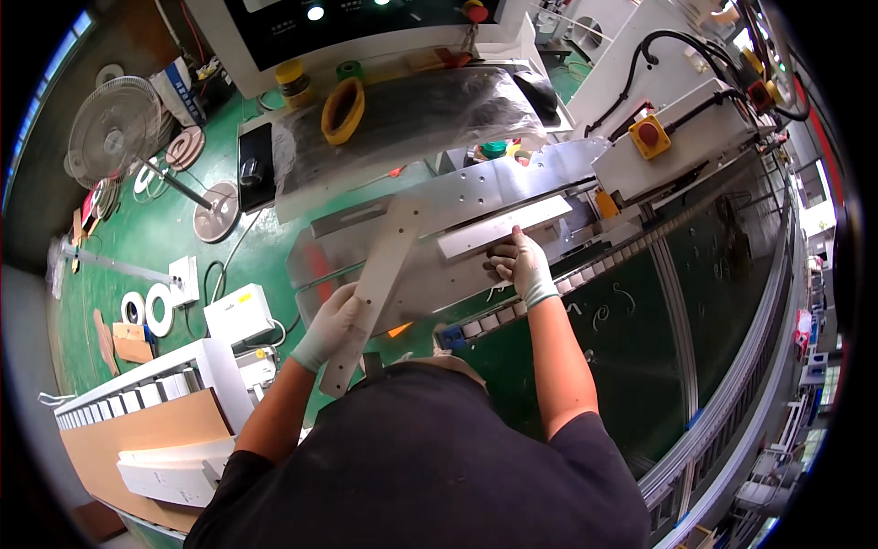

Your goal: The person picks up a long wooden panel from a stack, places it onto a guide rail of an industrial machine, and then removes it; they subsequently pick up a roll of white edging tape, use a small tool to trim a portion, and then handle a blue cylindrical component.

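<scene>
My left hand (pixel 331 322), in a pale glove, grips a long white flat strip (pixel 393 240) with small holes along it. This strip stands at a slant, its far end over the metal machine bed and its near end by my body. My gloved right hand (pixel 528 267) has its thumb on the near edge of a second, shorter white strip (pixel 476 235), its fingers curled below that edge. The shorter strip lies along the metal plate (pixel 498 183) of the machine. What the curled fingertips touch underneath is hard to make out.
A red emergency button (pixel 648 134) sits on the machine at the right. Beyond the bed are a yellow tape roll (pixel 343 110) and plastic film (pixel 402 133). A fan (pixel 114 137) stands far left; stacked white strips (pixel 174 471) lie near left. A roller conveyor (pixel 585 274) runs rightward.
</scene>
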`<state>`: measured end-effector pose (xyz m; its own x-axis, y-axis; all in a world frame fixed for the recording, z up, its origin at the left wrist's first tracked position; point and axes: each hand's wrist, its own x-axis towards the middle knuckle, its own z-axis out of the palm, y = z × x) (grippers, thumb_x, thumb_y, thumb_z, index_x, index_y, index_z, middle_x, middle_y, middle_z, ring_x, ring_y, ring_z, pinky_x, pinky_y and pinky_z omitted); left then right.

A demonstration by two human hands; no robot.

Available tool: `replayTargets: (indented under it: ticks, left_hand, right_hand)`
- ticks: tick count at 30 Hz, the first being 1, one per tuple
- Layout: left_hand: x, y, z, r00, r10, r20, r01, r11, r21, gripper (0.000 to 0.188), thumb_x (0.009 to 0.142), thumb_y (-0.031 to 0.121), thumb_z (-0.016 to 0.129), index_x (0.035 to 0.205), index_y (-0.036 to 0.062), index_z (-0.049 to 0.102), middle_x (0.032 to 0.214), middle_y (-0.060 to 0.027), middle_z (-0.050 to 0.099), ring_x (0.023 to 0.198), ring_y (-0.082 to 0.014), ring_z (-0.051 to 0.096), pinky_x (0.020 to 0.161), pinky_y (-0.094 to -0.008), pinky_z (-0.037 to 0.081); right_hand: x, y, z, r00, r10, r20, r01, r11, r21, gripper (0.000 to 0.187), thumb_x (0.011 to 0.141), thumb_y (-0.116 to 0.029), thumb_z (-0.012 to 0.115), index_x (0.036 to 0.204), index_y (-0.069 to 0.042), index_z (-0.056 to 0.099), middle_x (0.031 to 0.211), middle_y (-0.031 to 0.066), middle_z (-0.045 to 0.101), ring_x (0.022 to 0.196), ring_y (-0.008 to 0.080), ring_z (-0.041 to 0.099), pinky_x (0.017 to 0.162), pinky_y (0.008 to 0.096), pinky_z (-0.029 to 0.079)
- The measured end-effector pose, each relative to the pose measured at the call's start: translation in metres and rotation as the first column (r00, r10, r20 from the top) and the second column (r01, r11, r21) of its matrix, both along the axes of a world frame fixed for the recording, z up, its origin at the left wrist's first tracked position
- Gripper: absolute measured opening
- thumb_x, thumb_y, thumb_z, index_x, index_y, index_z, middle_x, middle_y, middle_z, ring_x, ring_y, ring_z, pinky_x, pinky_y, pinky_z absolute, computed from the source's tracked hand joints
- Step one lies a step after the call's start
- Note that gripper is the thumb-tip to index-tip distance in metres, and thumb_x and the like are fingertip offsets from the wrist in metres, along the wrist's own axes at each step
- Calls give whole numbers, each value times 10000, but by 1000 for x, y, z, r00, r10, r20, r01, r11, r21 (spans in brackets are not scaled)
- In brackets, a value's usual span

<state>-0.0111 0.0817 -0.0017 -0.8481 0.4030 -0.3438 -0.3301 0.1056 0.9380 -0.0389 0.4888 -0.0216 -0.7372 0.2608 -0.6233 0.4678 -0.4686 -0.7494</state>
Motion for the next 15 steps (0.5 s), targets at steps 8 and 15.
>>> replayTargets:
  ticks: [8,15]
  left_hand:
    - [4,-4,-3,999,34,-1,-34,999,-18,537,1088,367,522,1457,-23,506,1351,-113,615,1207,-169,583,1037,-324,467]
    - [1,-2,-8,998,27,-59,-30,998,-59,534,1093,382,527,1447,-17,520,1326,-114,635,1198,-173,593,1037,-325,469]
  right_hand:
    - [43,-69,-12,974,-107,-201,69,980,-188,737,1087,-408,517,1676,-236,108,1411,241,560,1060,359,683,891,457,577]
    - [30,-110,1,978,-7,-208,-32,982,-184,903,1094,-323,534,1656,-260,-170,1452,251,533,1109,335,665,935,466,565]
